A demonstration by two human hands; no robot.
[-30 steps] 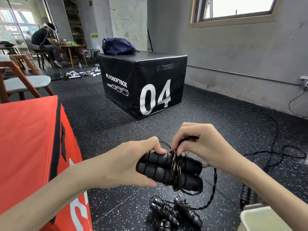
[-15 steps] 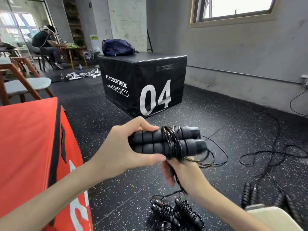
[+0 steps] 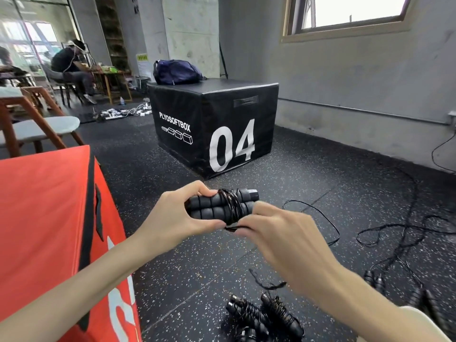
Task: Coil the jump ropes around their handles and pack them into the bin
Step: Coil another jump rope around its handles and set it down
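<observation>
Above the speckled gym floor [image 3: 172, 280], the left hand [image 3: 177, 218] grips paired handles [image 3: 214, 208]; the right hand [image 3: 278, 238] pinches the rope [image 3: 234, 227].

Grey concrete walls [image 3: 345, 77], bright window [image 3: 350, 11], speckled black rubber floor [image 3: 308, 174], black plyo box [image 3: 217, 127], wooden chair [image 3: 37, 129].

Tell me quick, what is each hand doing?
Left hand: holding the two black handles together.
Right hand: pinching the rope by the coil.
</observation>
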